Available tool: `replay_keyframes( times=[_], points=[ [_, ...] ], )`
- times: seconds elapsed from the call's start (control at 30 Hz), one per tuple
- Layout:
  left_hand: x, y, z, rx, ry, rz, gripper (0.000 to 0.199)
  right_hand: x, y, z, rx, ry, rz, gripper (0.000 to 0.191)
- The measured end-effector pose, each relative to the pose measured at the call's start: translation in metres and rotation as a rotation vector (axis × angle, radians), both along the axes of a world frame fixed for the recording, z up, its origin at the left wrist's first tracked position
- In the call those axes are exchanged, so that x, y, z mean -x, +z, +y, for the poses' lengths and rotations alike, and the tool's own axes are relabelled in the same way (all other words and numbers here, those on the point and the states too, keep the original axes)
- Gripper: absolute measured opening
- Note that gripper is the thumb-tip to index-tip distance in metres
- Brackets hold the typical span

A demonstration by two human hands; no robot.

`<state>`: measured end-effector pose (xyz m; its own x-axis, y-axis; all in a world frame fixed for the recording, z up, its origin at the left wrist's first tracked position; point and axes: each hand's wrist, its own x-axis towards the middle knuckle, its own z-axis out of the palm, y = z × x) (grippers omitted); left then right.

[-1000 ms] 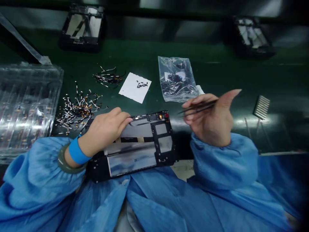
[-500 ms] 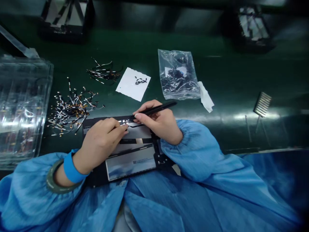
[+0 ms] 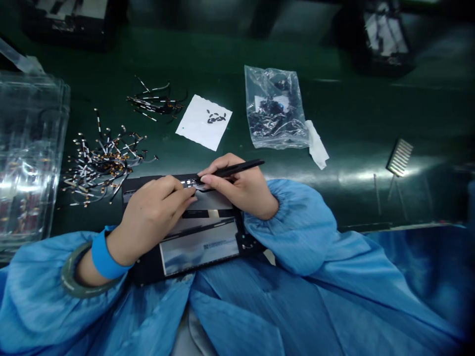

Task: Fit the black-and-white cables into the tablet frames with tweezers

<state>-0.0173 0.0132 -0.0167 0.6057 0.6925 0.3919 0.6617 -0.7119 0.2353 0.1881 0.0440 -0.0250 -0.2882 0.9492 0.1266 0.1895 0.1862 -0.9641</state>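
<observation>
Frame, black and flat with a glossy panel, lies on the tabletop at its near edge, partly over our lap. Left hand rests on its upper left, fingertips pressed near the top rail; its grip is closed flat onto the frame, holding nothing else. Right hand has its grip pinched tight on tweezers, tips down at the top rail just beside the left fingertips. What the tips hold we cannot tell.

Judgement: frame looks stiff but thin and light; glossy panel probably scratches and smudges, so we hold by the black border only. Whatever small part sits at the rail is likely tiny, light and easily bent, so tweezers only.

Nearby: loose cables left of the frame, paper with small black bits, bag, clear tray far left.
</observation>
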Motion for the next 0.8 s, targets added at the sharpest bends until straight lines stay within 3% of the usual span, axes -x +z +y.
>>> replay_keyframes(
  times=[0.07,0.2,0.3,0.4,0.57,0.8],
  points=[
    [0.0,0.002,0.001,0.099,0.048,-0.062,0.019,0.0,0.006,0.0,0.12,-0.04,0.096,0.028],
    [-0.003,0.012,0.003,0.449,0.115,-0.282,0.034,0.0,0.021,0.0,0.365,-0.041,0.291,0.038],
    [-0.008,0.022,0.003,0.69,0.077,-0.452,0.025,0.002,0.028,0.002,0.51,0.001,0.409,0.04],
    [-0.012,0.03,-0.001,0.872,0.124,-0.567,0.019,0.004,0.031,0.004,0.664,0.04,0.479,0.04],
    [-0.012,0.039,-0.005,0.996,0.206,-0.577,0.018,0.003,0.028,0.007,0.867,0.117,0.505,0.034],
    [-0.014,0.043,-0.002,1.03,0.179,-0.677,0.012,0.004,0.025,0.008,0.942,0.119,0.543,0.031]
  ],
)
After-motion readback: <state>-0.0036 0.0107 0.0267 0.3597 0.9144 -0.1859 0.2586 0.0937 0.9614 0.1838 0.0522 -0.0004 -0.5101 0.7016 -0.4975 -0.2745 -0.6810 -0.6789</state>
